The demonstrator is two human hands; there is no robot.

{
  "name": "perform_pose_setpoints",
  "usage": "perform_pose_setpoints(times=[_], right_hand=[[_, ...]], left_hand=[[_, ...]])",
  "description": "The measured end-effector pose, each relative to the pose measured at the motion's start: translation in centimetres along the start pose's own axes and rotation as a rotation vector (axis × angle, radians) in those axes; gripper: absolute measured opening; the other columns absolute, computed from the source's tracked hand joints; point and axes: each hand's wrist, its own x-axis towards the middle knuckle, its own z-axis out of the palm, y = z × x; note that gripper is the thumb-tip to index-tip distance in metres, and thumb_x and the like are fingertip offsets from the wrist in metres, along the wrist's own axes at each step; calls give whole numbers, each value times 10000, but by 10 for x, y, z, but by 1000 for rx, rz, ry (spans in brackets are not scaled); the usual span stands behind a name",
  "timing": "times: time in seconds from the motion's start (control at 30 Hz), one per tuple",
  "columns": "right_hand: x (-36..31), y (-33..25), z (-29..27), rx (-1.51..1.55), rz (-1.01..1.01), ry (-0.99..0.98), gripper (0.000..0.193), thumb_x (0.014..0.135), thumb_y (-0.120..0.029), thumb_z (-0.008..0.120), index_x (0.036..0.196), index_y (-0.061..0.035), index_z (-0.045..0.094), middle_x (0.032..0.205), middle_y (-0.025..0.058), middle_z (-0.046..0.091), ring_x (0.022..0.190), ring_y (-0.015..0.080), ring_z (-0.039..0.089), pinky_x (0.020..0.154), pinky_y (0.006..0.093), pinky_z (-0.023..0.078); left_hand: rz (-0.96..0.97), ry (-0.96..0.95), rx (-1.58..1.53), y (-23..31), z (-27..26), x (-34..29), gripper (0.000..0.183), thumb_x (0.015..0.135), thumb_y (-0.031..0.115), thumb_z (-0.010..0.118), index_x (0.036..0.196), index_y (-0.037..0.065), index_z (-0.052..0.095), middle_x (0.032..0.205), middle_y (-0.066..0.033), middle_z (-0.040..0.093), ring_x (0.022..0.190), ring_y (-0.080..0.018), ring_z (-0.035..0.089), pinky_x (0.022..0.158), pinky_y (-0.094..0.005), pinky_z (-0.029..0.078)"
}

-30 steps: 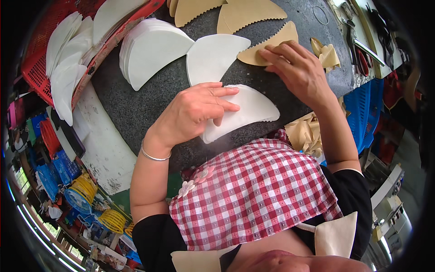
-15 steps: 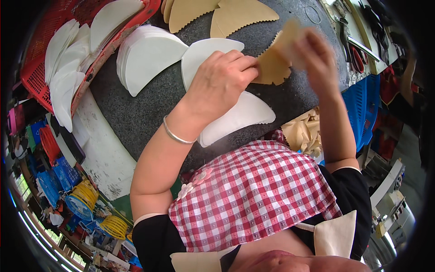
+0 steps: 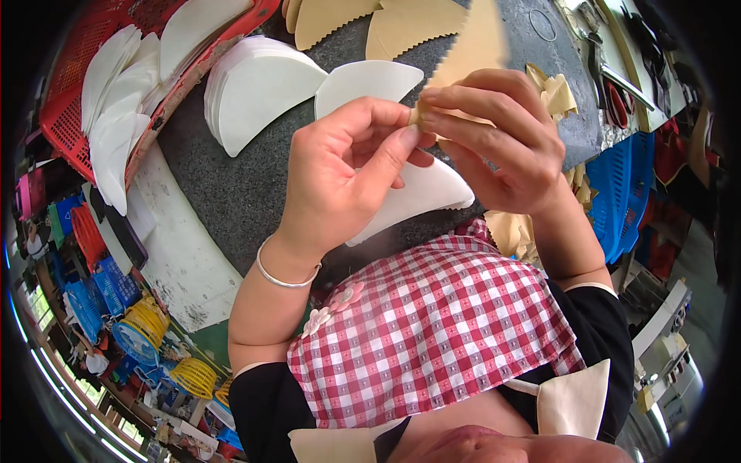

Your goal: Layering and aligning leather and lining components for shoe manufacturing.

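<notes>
A tan curved piece with a zigzag edge [image 3: 471,54] stands up between my hands, its top slightly blurred. My left hand [image 3: 340,177] pinches its lower tip between thumb and forefinger. With bent fingers, my right hand [image 3: 502,139] grips the same end from the right. Below my hands a white curved piece [image 3: 424,193] lies on the dark stone slab [image 3: 216,193], partly hidden by them. Another white curved piece [image 3: 367,81] rests beyond my left hand, beside a stack of white curved pieces [image 3: 266,89].
Tan zigzag-edged pieces [image 3: 417,27] lie at the far side. Crumpled tan scraps [image 3: 556,92] are to the right, with more tan scraps [image 3: 513,235] by the near edge. A red basket [image 3: 69,116] holds white pieces at left. Blue baskets [image 3: 621,193] and scissors [image 3: 617,104] are right.
My right hand has come left to meet my left hand, and the tan piece now points upward. My left hand has turned and drawn nearer. Crumpled tan scraps now show on the slab's right.
</notes>
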Motion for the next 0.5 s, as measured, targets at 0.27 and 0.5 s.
perform_pose_setpoints(times=[0.27,0.5], right_hand=[[3,-22,2,65,127,-104,197,717,9,782,884,-27,684,930,88,720,752,225,708,615,332,579],[4,-26,1,275,300,-63,224,772,66,745,966,-4,659,955,110,707,790,255,710,638,332,581]], left_hand=[[328,70,618,3,2,-13,75,971,-7,651,1025,-17,702,823,-98,761,726,-155,754,624,-266,596],[489,20,655,0,-10,-11,236,836,19,825,1022,23,680,966,-82,704,806,-139,700,627,-263,572]])
